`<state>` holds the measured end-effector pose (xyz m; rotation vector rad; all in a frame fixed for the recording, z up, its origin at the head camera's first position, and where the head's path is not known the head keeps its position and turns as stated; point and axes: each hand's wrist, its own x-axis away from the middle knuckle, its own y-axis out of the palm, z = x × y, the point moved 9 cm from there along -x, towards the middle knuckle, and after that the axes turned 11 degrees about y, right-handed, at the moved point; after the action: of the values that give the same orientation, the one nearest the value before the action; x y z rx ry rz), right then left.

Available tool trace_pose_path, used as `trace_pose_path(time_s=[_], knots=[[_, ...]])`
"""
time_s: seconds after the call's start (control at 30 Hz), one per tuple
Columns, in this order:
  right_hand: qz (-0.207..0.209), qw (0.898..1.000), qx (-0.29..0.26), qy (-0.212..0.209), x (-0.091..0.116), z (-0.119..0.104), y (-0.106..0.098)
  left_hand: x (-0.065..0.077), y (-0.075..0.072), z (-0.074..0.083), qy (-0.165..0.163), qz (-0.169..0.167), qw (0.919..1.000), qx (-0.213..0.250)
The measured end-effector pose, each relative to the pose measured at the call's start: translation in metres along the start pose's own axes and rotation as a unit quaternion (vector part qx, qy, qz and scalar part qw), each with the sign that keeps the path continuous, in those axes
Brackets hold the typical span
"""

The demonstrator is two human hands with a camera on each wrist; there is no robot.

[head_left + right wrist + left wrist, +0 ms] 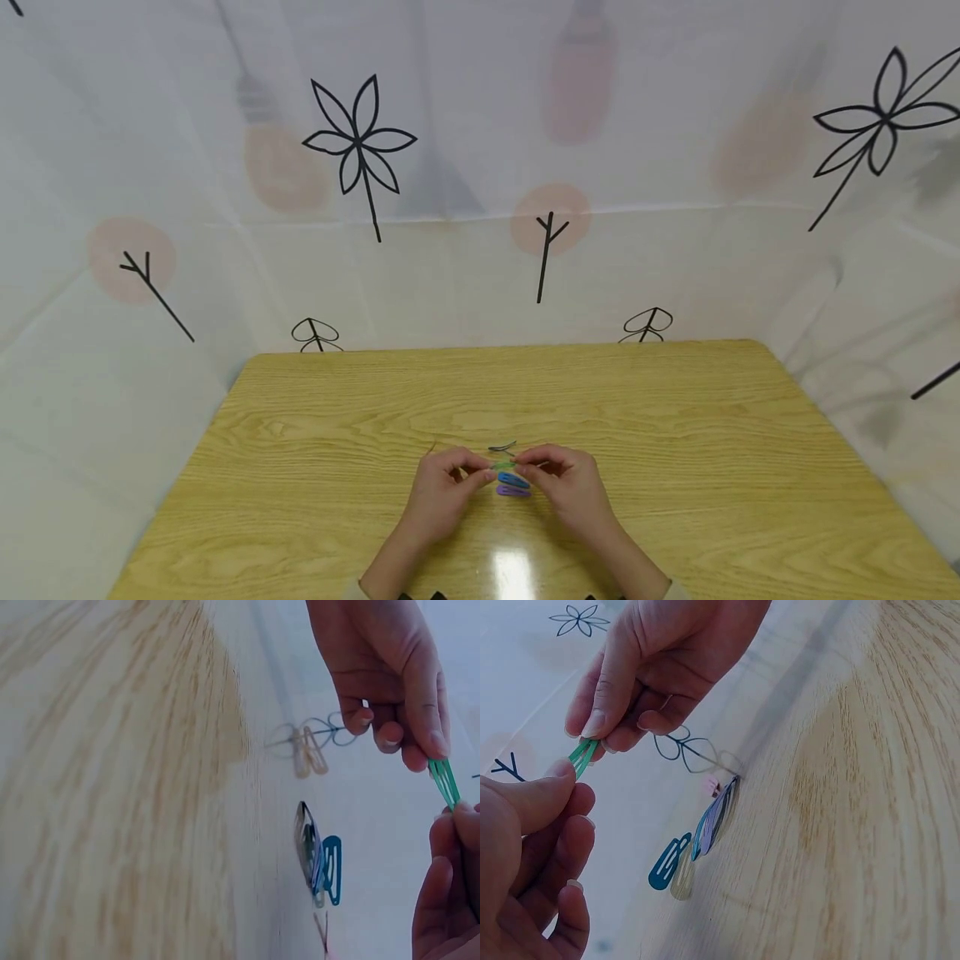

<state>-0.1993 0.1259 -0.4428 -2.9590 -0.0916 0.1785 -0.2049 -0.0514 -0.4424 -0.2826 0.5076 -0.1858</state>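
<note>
A green snap hair clip (504,466) is pinched by both hands, one at each end, above the table. My left hand (441,493) grips its left end between thumb and fingertips. The right hand (572,490) pinches the other end; its remaining fingers curl loosely in the left wrist view. Below the green clip a blue hair clip (513,481) lies just behind a purple hair clip (513,492). A dark hair clip (502,447) sits farther back. Near the left hand is an orange-brown hair clip (315,750), mostly hidden in the head view.
The wood-grain table (315,417) reflects a bright light patch at its front. A white cloth (465,275) printed with flowers and twigs hangs behind it and along both sides. A small pink object (711,786) shows beyond the clips in the left wrist view.
</note>
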Motion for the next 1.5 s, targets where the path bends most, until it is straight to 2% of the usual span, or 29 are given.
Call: trace_pose_path(time_s=[0.13,0.37,0.77,1.0,1.33,1.5], knots=[[0.012,1.0,0.016,-0.007,-0.001,-0.002,0.001,-0.001,0.0,-0.001,0.006,-0.007,0.9998,0.02],[0.019,0.999,0.033,-0.015,-0.003,-0.005,0.003,-0.004,-0.001,-0.003,0.014,-0.023,0.9996,0.0],[-0.009,1.0,0.021,-0.014,-0.004,-0.01,0.007,-0.007,-0.002,-0.001,0.026,-0.027,0.9993,0.005],[-0.005,1.0,0.023,-0.01,-0.005,-0.01,0.005,-0.007,-0.003,-0.005,0.001,-0.022,0.9997,0.009],[0.016,0.999,0.021,0.027,-0.006,-0.002,0.004,-0.005,-0.004,-0.009,-0.015,-0.005,0.9989,0.045],[0.02,0.998,0.028,0.055,-0.006,0.002,0.004,-0.004,-0.005,-0.012,-0.029,-0.005,0.999,0.034]])
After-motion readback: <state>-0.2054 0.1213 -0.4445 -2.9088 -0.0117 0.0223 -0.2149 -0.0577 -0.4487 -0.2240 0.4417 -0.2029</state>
